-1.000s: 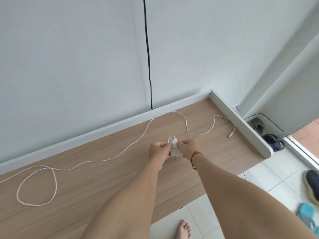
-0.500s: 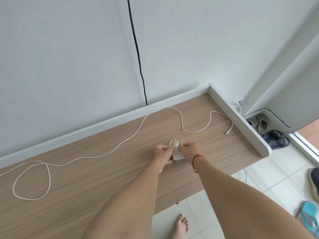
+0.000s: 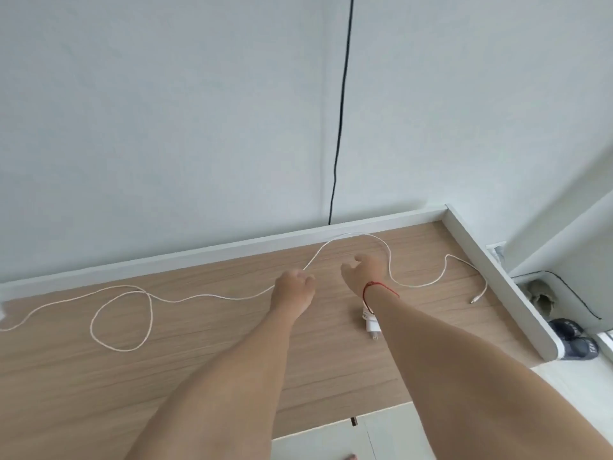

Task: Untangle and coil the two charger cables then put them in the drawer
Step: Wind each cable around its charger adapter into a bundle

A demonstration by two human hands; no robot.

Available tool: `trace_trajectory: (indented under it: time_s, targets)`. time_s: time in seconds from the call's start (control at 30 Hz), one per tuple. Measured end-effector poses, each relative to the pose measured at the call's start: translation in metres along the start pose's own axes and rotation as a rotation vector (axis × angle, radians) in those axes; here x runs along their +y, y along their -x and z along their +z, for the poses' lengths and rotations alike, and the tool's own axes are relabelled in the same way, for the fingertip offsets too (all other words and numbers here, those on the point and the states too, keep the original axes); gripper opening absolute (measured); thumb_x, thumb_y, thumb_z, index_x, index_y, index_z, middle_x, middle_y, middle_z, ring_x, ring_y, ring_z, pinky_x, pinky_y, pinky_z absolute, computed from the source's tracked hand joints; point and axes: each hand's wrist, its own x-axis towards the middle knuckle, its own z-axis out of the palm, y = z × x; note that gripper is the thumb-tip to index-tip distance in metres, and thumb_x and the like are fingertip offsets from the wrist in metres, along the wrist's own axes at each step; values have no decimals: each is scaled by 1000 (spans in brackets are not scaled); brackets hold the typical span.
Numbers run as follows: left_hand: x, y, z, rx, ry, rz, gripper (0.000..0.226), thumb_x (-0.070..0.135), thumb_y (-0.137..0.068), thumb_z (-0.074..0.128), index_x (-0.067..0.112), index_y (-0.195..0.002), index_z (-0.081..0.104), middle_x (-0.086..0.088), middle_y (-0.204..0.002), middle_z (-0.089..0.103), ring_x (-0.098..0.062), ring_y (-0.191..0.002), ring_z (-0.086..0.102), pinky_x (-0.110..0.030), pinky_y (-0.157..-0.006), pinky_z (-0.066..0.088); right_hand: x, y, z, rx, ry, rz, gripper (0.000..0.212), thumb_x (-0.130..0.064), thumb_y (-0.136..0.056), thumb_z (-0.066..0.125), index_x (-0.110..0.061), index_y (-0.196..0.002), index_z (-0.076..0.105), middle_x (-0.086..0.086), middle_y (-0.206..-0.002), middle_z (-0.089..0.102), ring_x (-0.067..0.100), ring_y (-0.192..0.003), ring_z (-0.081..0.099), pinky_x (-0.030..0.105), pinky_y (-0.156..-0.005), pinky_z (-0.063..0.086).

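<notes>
From my seat I see the left hand curled round the white cable, which runs through the fist: 1 loop lies to its left, and an arc to its right nears the back rim of the desk. The right hand hovers with loose fingers, holding nothing. The white adapter lies on the desk under that forearm.

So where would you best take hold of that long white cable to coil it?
Probably at its free end: the small plug of the white cable, near the right rim of the desk. It lies flat and alone on the wood, so the open right hand can pinch it from above; the loop at the left can follow.
</notes>
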Motion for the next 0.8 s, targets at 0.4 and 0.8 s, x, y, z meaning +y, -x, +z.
trace_trajectory:
  time_s: [0.4,0.8]
  targets:
    - [-161,-10,-266,317,-103,-119,42,29,-93,51,15,-132,57,-2,-139,54,-21,-125,52,-32,-100,44,-178,93,229,-349,166,-356,51,-17,-94,51,-12,-145,43,6,-146,45,21,-134,42,25,-105,33]
    - [-316,-35,-410,324,-87,-319,42,26,-94,48,16,-135,53,-6,-135,56,-26,-122,53,-37,-99,46,-281,143,425,-492,343,-447,49,-20,-93,51,-18,-142,46,2,-147,43,19,-134,42,27,-106,33]
